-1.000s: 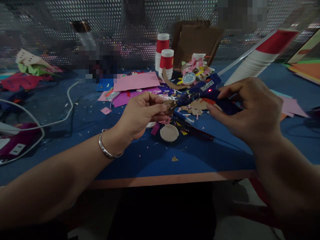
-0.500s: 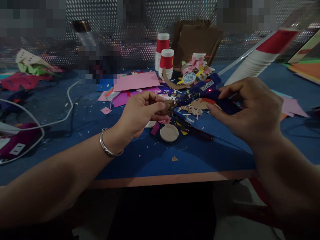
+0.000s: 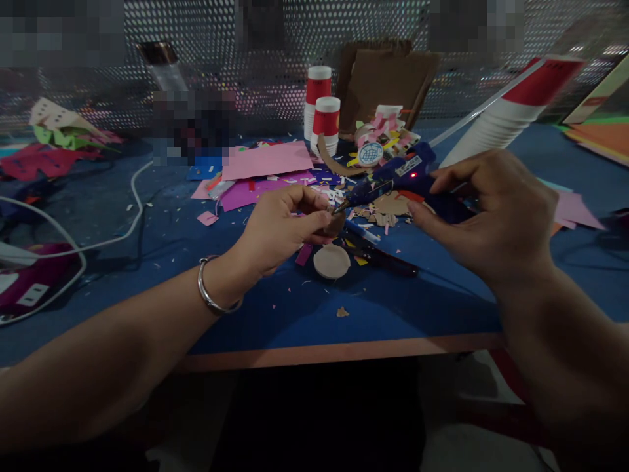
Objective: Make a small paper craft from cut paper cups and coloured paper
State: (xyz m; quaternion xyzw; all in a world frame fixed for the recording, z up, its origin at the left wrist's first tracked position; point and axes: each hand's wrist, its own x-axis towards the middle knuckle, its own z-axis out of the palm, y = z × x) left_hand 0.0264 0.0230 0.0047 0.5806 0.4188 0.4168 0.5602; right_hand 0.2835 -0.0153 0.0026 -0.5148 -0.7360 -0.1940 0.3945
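My right hand (image 3: 491,213) is closed around a blue glue gun (image 3: 400,178) whose small red light glows; its nozzle points left. The nozzle tip touches a small brown cardboard piece (image 3: 336,223) that my left hand (image 3: 280,226) pinches between thumb and fingers above the blue table (image 3: 393,308). A silver bangle (image 3: 209,298) circles my left wrist. A tan cardboard disc (image 3: 331,261) lies on the table just below the hands.
Pink and purple paper sheets (image 3: 268,160), paper scraps and a dark pen (image 3: 388,259) litter the table. Red-and-white paper cups (image 3: 324,121) stand at the back, a long cup stack (image 3: 511,108) leans at right. White cables (image 3: 132,216) cross the left side. A perforated screen (image 3: 275,59) backs the table.
My left hand has turned the cardboard piece lower and tilted it under the nozzle. The glue gun and right hand have hardly moved.
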